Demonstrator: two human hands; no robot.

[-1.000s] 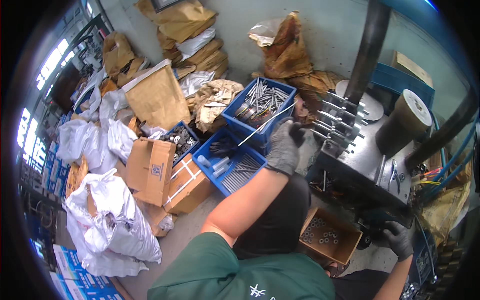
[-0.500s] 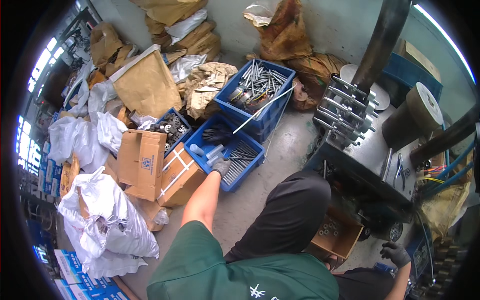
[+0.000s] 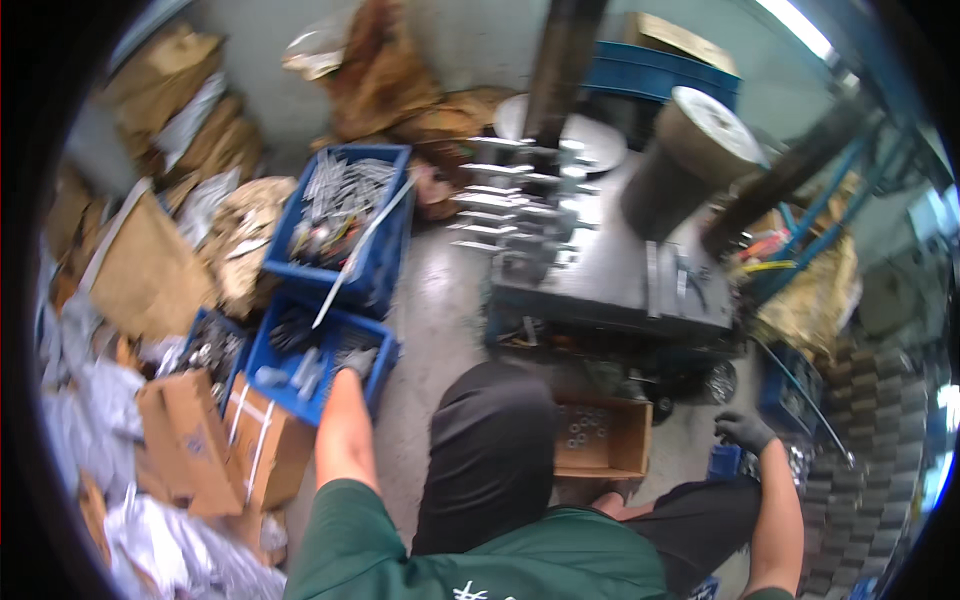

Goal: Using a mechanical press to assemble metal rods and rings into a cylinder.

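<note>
Your left hand reaches into the lower blue bin, at the metal rods lying there; you can't tell whether it's clamped on any (blur). They should feel stiff, dense and perhaps slippery, so grip mid-length. Your right hand, fingers loosely apart, seems empty.

We stretch our bare left forearm forward, its grey-gloved left hand extended (too blurred to read its grip); our grey-gloved right hand sits out rightward, loosely spread, pointing inward.
</note>
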